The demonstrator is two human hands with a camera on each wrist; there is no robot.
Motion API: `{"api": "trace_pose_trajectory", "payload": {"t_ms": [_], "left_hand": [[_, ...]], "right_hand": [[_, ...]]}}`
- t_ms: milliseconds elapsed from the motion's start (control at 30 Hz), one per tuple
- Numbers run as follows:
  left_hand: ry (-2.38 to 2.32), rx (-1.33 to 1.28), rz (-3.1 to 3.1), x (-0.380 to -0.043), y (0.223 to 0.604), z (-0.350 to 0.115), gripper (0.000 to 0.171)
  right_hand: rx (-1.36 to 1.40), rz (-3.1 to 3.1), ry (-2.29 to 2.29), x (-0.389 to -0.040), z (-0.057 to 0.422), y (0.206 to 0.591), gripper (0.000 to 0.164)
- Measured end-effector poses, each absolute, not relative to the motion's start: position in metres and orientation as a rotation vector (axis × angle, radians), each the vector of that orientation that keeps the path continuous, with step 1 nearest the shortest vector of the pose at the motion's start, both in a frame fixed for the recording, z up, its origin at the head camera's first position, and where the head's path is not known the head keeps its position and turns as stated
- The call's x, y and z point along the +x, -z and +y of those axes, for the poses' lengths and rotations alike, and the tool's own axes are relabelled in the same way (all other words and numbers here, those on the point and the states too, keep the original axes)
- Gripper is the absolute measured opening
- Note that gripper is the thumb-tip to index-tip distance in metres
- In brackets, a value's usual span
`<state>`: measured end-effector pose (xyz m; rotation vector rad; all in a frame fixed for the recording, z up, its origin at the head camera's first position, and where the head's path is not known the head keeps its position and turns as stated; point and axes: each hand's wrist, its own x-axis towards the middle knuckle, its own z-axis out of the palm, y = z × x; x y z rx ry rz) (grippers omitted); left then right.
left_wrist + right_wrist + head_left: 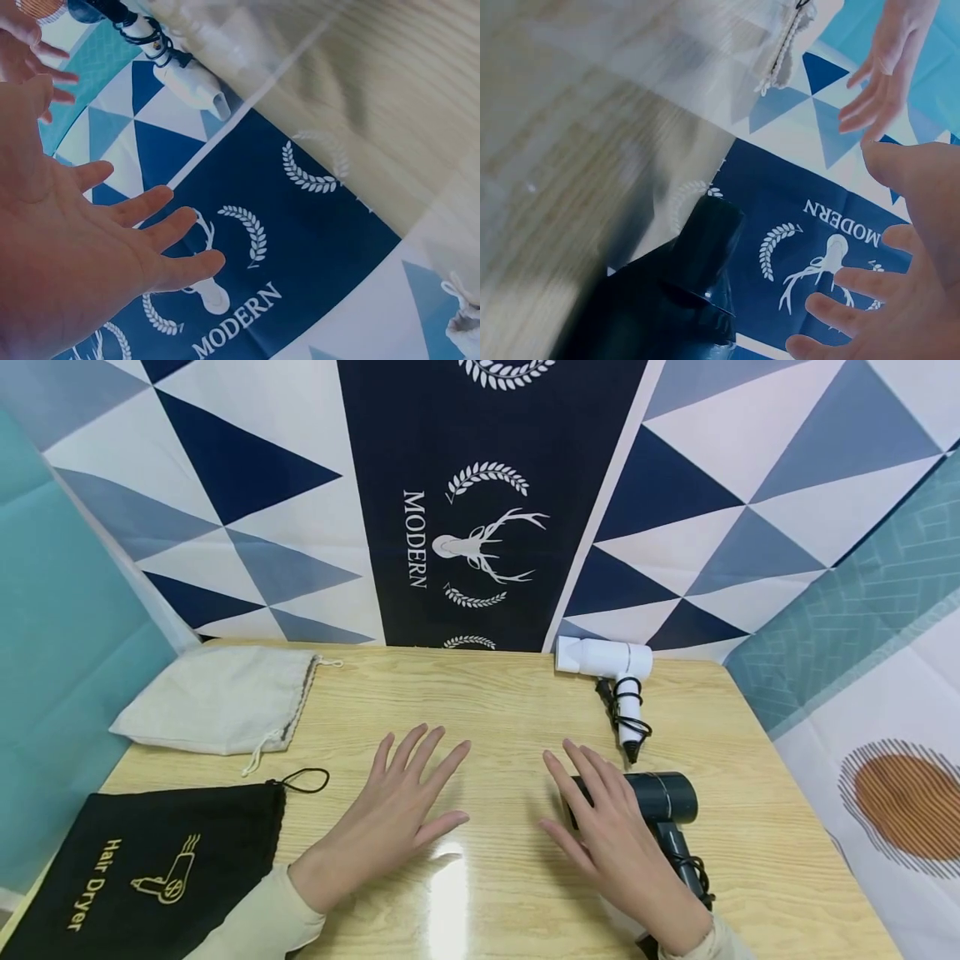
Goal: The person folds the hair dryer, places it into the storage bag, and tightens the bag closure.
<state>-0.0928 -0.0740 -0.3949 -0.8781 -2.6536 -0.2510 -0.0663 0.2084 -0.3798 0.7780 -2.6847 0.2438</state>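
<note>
Both hands hover over the wooden table with fingers spread and nothing held. My left hand (401, 810) is near the middle, right of a black drawstring bag (217, 827) printed "Hair Dryer". Behind that bag lies a white drawstring bag (217, 697). My right hand (615, 835) is above and partly in front of a black hair dryer (671, 797), whose cord is wrapped on its handle. Farther back lies a white hair dryer (611, 658), its black cord wound round the handle. In the right wrist view, the black dryer (705, 247) looms beside the right fingers.
Behind the wooden table (465, 693) hangs a patterned cloth (480, 460) with blue triangles and a deer print. Teal cloth (75, 693) hangs on the left, and a printed cloth (900, 693) borders the right side.
</note>
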Motion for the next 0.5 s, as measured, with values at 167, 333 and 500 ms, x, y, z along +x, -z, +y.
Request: {"api": "trace_pose_trajectory", "payload": {"t_ms": [167, 333, 500], "left_hand": [[0.274, -0.900, -2.637, -0.094, 0.391, -0.066, 0.072], [0.270, -0.924, -2.638, -0.095, 0.388, -0.058, 0.070], [0.246, -0.937, -2.631, -0.097, 0.385, -0.052, 0.067]], "right_hand": [[0.756, -2.684, -0.240, -0.063, 0.212, 0.381, 0.072], [0.704, -2.713, -0.252, -0.058, 0.219, 0.379, 0.074], [0.636, -2.757, -0.261, -0.053, 0.228, 0.379, 0.074]]}}
